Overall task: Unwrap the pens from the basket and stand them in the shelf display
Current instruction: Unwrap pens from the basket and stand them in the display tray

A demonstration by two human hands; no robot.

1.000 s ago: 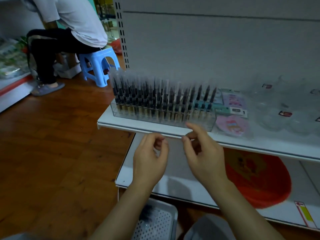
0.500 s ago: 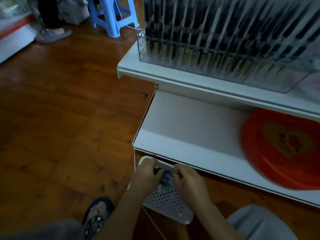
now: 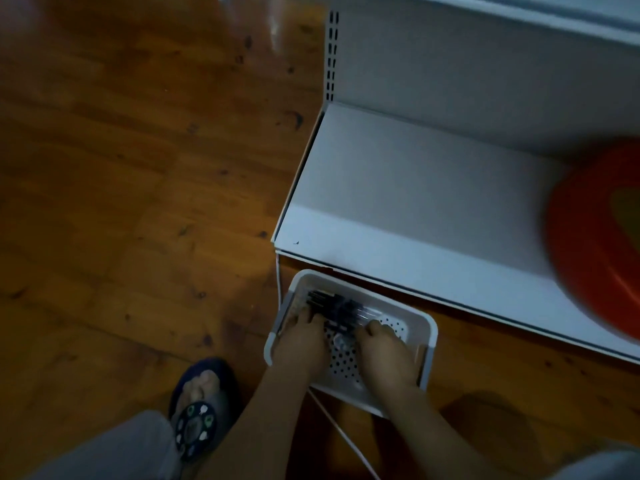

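Left hand (image 3: 303,336) and right hand (image 3: 384,342), fingers curled onto the wrapped pens (image 3: 334,306) (grip unclear through blur), inside the white perforated basket (image 3: 427,336) on the wooden floor (image 3: 138,202) below the bottom shelf (image 3: 398,202).

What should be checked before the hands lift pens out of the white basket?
1. Both hands in the white perforated plastic basket: ok, left hand and right hand are inside it.
2. Bundle of dark wrapped pens within reach: ok, it lies at the fingertips of both hands.
3. Firm grip on the bundle: cannot tell, fingers are hidden and blurred.
4. Wrapping still on: cannot tell, too blurred.
5. Basket steady on the brown wooden floor: ok, it sits flat below the white metal lower shelf.
6. Pen display in sight: not ok, out of frame.
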